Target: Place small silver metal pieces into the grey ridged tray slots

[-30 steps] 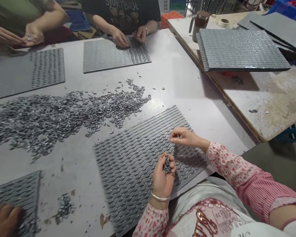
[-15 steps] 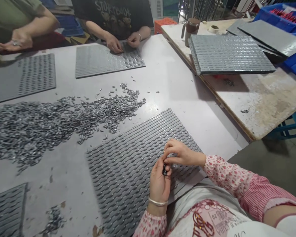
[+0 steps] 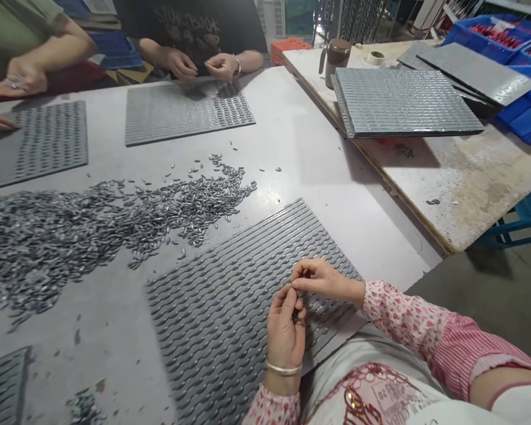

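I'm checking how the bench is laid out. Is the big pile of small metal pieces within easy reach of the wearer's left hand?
Probably yes. The left hand is over the ridged tray, and the pile lies just beyond the tray's far-left edge with nothing between.

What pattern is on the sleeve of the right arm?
The right sleeve is pink with small red flowers, turning to fine stripes higher up; head view.

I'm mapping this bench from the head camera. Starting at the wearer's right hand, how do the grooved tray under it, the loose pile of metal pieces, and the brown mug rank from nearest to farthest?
From the right hand:
1. Grooved tray, directly beneath it.
2. Pile of metal pieces, across the table to the left.
3. Brown mug, on the far side table, top right.
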`<state>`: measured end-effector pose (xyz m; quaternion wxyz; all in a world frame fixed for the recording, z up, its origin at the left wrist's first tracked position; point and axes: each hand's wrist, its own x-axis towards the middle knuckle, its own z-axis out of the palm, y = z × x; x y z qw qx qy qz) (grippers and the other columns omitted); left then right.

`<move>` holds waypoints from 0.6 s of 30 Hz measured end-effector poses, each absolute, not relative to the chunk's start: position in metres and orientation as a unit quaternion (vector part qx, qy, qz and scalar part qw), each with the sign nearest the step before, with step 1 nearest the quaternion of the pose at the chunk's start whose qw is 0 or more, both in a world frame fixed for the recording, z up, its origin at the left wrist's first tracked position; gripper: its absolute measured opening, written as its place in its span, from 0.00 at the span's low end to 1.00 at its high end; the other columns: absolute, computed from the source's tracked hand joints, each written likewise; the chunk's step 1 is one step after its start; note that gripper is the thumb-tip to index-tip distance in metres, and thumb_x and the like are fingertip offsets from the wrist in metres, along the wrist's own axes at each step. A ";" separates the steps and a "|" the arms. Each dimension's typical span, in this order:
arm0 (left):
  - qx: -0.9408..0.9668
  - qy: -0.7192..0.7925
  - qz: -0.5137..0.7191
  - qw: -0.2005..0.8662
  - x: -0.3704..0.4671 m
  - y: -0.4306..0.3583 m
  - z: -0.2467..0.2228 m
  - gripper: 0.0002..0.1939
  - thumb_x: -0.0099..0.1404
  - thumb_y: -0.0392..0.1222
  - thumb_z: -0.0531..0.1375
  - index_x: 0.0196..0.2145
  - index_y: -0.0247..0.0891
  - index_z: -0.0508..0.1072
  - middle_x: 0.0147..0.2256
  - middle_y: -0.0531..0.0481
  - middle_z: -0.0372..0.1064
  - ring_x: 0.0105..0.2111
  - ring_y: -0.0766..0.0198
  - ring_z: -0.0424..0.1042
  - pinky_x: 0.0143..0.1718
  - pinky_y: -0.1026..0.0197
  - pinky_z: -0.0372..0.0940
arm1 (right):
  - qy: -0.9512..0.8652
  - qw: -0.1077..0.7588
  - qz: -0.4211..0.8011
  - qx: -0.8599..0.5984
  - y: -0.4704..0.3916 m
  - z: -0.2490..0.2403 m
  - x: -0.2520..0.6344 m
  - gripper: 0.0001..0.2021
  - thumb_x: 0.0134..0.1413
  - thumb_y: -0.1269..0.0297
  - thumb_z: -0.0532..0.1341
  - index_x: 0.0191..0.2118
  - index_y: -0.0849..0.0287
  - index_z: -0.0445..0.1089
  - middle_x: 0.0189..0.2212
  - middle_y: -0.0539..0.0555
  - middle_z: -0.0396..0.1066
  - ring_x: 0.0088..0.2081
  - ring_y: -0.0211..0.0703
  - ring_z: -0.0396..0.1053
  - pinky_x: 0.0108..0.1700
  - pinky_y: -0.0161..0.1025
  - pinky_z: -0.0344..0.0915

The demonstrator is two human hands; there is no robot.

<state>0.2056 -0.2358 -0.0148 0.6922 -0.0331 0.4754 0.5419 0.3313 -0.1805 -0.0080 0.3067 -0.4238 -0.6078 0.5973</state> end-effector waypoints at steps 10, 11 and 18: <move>-0.068 0.446 0.486 0.748 0.199 -0.236 -0.007 0.07 0.62 0.31 0.55 0.37 0.32 0.72 0.30 0.49 0.67 0.22 0.75 0.64 0.20 0.73 0.61 | -0.739 0.261 0.358 -0.507 -0.094 -0.039 0.378 0.04 0.53 0.74 0.56 0.32 0.62 0.68 0.29 0.51 0.68 0.33 0.37 0.64 0.40 0.37 0.60; -0.071 0.440 0.481 0.755 0.199 -0.237 -0.006 0.07 0.62 0.31 0.55 0.38 0.32 0.72 0.29 0.49 0.66 0.23 0.74 0.64 0.20 0.72 0.61 | -0.768 0.227 0.322 -0.505 -0.088 -0.043 0.381 0.05 0.53 0.75 0.56 0.32 0.62 0.69 0.29 0.51 0.69 0.34 0.37 0.64 0.41 0.36 0.59; -0.104 0.432 0.463 0.767 0.200 -0.239 -0.007 0.05 0.62 0.30 0.54 0.32 0.33 0.70 0.30 0.49 0.66 0.23 0.73 0.64 0.20 0.71 0.61 | -0.811 0.158 0.260 -0.499 -0.079 -0.060 0.382 0.03 0.51 0.72 0.60 0.29 0.62 0.70 0.27 0.50 0.68 0.33 0.38 0.62 0.38 0.34 0.57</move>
